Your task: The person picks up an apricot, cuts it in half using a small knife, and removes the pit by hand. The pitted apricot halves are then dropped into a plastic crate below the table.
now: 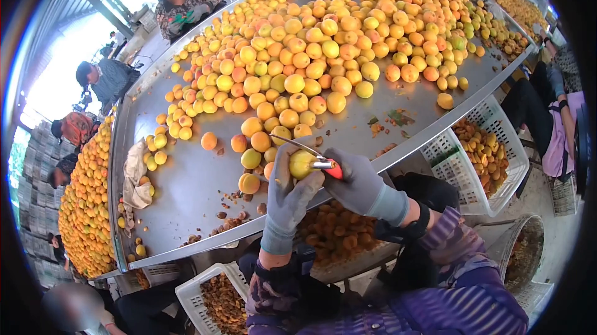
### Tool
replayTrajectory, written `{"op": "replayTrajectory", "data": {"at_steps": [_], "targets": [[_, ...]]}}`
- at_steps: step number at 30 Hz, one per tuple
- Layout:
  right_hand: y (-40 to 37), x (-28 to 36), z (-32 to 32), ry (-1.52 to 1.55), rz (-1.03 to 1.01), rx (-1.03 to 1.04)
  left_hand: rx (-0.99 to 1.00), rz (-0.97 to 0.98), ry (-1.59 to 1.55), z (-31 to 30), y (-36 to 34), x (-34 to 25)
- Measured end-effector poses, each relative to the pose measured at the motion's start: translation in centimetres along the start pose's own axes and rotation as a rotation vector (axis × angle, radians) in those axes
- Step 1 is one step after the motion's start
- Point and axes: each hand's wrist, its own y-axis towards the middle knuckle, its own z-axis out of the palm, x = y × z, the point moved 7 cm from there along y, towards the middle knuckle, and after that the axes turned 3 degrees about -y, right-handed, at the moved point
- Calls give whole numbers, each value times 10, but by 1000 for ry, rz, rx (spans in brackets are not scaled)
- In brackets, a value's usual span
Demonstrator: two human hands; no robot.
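My left hand (285, 195), in a grey glove, has its fingers wrapped round a yellow-green apricot (301, 166). The gloved right hand (364, 187) grips a knife (335, 171) with a red handle, a shiny metal collar and a thin curved blade. The collar lies against the fruit, and the blade reaches over the left fingers. Both hands are together above the near edge of a metal table (186, 201). Just beyond them lie loose apricots (251, 159) at the front of a large heap (323, 42).
White plastic baskets of cut fruit stand at the right (454, 170) and lower left (189, 302). More cut fruit (341, 232) sits below my hands. A pale cloth (135, 176) lies on the table's left side. Pits and scraps (227, 226) line the near edge. Several people are around the table.
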Motion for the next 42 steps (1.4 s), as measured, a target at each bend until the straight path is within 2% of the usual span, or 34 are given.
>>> {"op": "replayTrajectory", "data": {"at_steps": [7, 14, 16, 17, 19, 20, 22, 23, 25, 30, 32, 35, 37, 38, 40, 42], "targets": [[5, -8, 4, -145, 42, -77, -50, -6, 102, 0, -1, -7], [11, -17, 10, -148, 56, -81, -35, 114, 295, -3, -1, -11], [12, -16, 10, -174, 6, -87, -21, 158, 367, -1, 0, -13], [13, -15, 8, -175, 4, -85, -48, 119, 309, -1, 1, -10], [15, -11, 1, -450, 30, -114, -73, 84, 258, -2, 3, -7], [16, -14, -1, -445, 31, -118, -84, 23, 213, -4, 4, -2], [20, -9, -6, -703, -106, -162, -90, -36, 168, -5, 5, 1], [20, -7, -8, -706, -107, -165, -88, -74, 72, -4, 6, 4], [19, -3, -9, -917, -76, -149, -90, -115, -26, -3, 5, 8], [18, -7, -6, -834, -102, -175, -104, -122, -237, -7, 7, 21], [18, -8, -7, -804, -87, -175, -161, -147, -195, -7, 8, 25], [19, -13, -14, -955, -24, -217, -161, -157, -223, -7, 5, 28], [20, -12, -36, -752, -73, -443, -94, -210, -597, -7, 5, 33], [21, -12, -40, -749, -73, -441, -97, -210, -596, -8, 3, 32], [22, -18, -57, -663, 125, -480, -80, -48, -486, -11, 5, 16], [17, -20, -52, -619, 67, -467, -44, -32, -515, -13, 7, 16]]}}
